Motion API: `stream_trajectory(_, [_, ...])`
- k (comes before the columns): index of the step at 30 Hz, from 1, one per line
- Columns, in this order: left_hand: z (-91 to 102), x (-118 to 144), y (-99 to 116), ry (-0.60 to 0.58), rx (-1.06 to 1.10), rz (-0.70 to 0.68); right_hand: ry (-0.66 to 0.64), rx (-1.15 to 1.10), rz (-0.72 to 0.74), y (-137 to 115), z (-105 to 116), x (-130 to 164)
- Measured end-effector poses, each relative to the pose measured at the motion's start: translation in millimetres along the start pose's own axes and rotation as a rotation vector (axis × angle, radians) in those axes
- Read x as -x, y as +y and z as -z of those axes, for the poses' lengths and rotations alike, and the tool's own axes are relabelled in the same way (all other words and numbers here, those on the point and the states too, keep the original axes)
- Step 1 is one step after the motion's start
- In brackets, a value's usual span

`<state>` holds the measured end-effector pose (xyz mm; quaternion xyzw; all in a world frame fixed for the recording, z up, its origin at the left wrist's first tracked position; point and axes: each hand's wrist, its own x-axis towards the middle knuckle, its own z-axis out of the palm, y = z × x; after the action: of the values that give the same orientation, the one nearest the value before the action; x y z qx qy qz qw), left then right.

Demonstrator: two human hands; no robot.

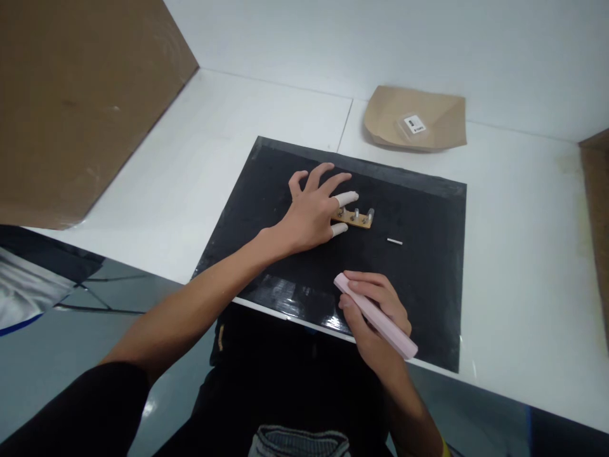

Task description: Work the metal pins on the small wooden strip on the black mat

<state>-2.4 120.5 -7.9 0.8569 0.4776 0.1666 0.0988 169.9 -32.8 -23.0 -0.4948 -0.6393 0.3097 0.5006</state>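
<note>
On a black mat (419, 209) at the near edge of a white table (514, 254), there's a little board (360, 223) with a row of small clear bits standing up on it. The left hand (311, 214) is right over its left end, so that part's hidden. White covers (347, 198) sit on the thumb and index finger, one on each side of the board — can't really tell if they're squeezing it or just resting there. The other fingers are spread out over the mat.

The right hand (378, 311) is closer to the body, with the thumb and fingers wrapped around a pink stick (385, 324), its upper end aimed up and left — well clear of the board. A tiny white rod (394, 241) lies loose on the mat, just right of the board.

Farther back there's a brown paper tray (450, 120) with a labelled clear packet (413, 125) in it. Big cardboard panel (85, 95) over on the left, too.
</note>
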Motion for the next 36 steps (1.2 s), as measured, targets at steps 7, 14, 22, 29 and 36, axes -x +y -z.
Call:
stream_trajectory(7, [16.1, 26, 2, 0.066, 0.105, 0.078, 0.022, 0.038, 0.042, 3, -3, 0])
stream_trajectory(14, [51.3, 94, 36, 0.199, 0.921, 0.222, 0.145, 0.091, 0.159, 11, -3, 4])
stream_trajectory(22, [95.9, 134, 110, 0.171, 0.743, 0.142, 0.194, -0.218, 0.177, -48, 8, 40])
stream_trajectory(29, [108.8, 155, 137, 0.079, 0.939, 0.096, 0.223, -0.106, 0.405, -107, 9, 72])
stream_trajectory(36, [118.7, 169, 144, 0.072, 1.195, 0.207, 0.02, 0.22, 0.741, -126, 4, 78])
